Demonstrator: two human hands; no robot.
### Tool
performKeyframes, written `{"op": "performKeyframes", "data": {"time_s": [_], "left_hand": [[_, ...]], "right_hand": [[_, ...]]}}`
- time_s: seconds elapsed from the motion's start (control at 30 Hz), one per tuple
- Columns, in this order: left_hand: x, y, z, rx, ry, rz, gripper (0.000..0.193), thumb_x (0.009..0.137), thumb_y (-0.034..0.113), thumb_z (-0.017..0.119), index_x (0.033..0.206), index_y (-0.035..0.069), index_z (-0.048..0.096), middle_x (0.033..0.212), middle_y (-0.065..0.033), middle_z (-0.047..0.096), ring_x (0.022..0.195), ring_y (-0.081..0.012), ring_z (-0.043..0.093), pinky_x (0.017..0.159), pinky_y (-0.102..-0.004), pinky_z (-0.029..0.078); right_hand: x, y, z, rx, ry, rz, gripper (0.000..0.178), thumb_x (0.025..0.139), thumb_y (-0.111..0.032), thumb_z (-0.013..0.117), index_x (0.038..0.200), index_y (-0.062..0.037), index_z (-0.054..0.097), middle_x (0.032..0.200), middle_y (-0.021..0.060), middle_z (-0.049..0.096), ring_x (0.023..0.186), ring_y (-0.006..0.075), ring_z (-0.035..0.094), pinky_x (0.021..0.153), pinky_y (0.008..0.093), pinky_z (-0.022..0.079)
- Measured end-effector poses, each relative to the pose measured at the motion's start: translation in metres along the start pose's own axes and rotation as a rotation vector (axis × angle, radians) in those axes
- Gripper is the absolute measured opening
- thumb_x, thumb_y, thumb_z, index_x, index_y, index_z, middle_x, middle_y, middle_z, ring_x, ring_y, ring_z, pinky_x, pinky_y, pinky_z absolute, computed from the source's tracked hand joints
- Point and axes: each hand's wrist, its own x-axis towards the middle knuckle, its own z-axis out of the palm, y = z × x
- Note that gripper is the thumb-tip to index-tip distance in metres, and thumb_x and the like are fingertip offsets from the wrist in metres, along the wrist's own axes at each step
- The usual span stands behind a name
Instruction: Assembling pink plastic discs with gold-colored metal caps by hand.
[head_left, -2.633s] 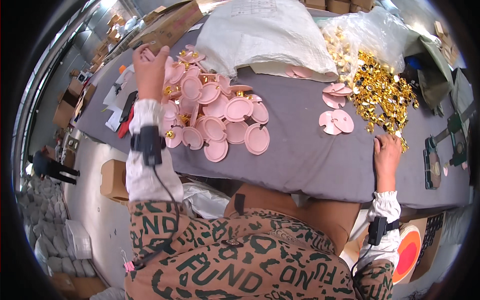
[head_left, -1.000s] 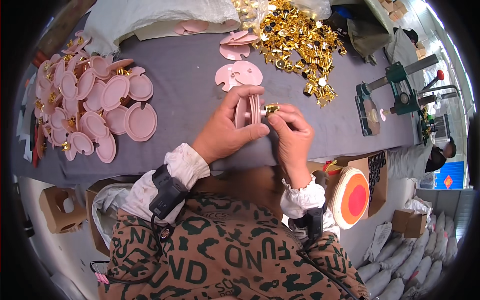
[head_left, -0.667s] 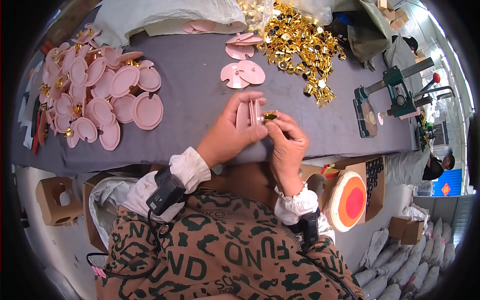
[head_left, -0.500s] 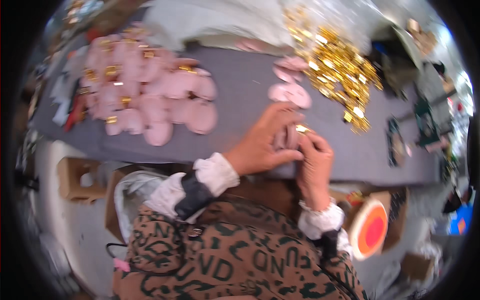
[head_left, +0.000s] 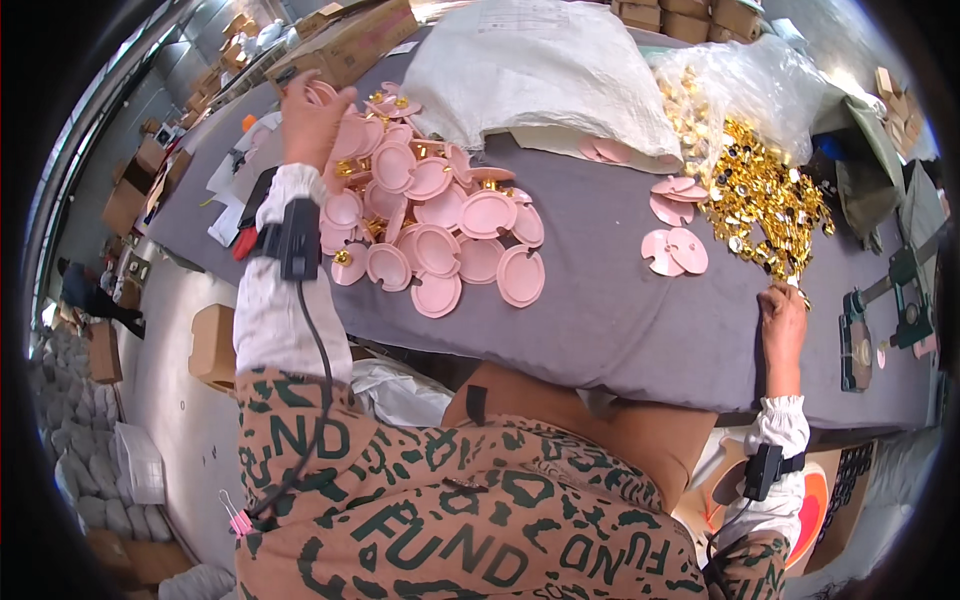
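Note:
My left hand (head_left: 310, 125) is stretched to the far left, its fingers closed around a round pink disc (head_left: 321, 92), at the far left edge of a heap of pink discs (head_left: 436, 250). Many discs there carry small gold fittings; how many discs the hand holds is hidden. At the right, my right hand (head_left: 783, 322) pinches a small gold piece at the near tip of a pile of shiny gold pieces (head_left: 765, 195). Several loose notched pink discs (head_left: 683, 252) lie on the grey cloth left of that pile.
A white sack (head_left: 545, 75) with discs at its mouth lies at the back, beside a clear plastic bag (head_left: 745, 85). A green hand press (head_left: 905, 295) stands at the right edge. Cardboard boxes (head_left: 350, 45) stand beyond the grey table (head_left: 590, 320).
My hands were together over the table's middle, holding pink discs and a gold piece. They have parted: the left to the heap at far left, the right to the gold pile. The view has shifted.

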Motion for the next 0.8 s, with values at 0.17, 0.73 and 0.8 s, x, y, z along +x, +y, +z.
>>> {"op": "performKeyframes", "data": {"time_s": [0.17, 0.73, 0.8], "left_hand": [[-0.123, 0.15, 0.039, -1.255, -0.31, -0.294, 0.058, 0.092, 0.021, 0.066, 0.138, 0.004, 0.035, 0.126, -0.0153, 0.052, 0.11, -0.0259, 0.059, 0.094, -0.0429, 0.053], [-0.295, 0.255, 0.127, -1.714, -1.302, -0.972, 0.05, 0.1, 0.044, 0.048, 0.132, 0.006, 0.045, 0.123, -0.0094, 0.057, 0.104, -0.0207, 0.062, 0.088, -0.0399, 0.055], [-0.296, 0.258, 0.122, -1.664, -1.266, -0.998, 0.05, 0.1, 0.044, 0.049, 0.132, 0.006, 0.044, 0.123, -0.009, 0.057, 0.104, -0.0197, 0.061, 0.087, -0.0386, 0.055]], "right_hand": [[0.0, -0.02, -0.015, 0.293, 0.075, 0.246, 0.034, 0.073, -0.004, 0.075, 0.106, -0.005, 0.069, 0.093, 0.013, 0.065, 0.086, 0.0263, 0.064, 0.078, 0.035, 0.052], [-0.044, -0.141, -0.069, 0.921, 0.164, 0.013, 0.036, 0.08, 0.006, 0.07, 0.115, -0.0031, 0.066, 0.123, 0.0176, 0.062, 0.093, 0.0223, 0.07, 0.075, 0.0302, 0.058], [-0.047, -0.133, -0.069, 0.892, 0.161, 0.007, 0.034, 0.08, 0.006, 0.069, 0.113, -0.0025, 0.066, 0.12, 0.0169, 0.064, 0.094, 0.0224, 0.07, 0.076, 0.03, 0.058]]}}
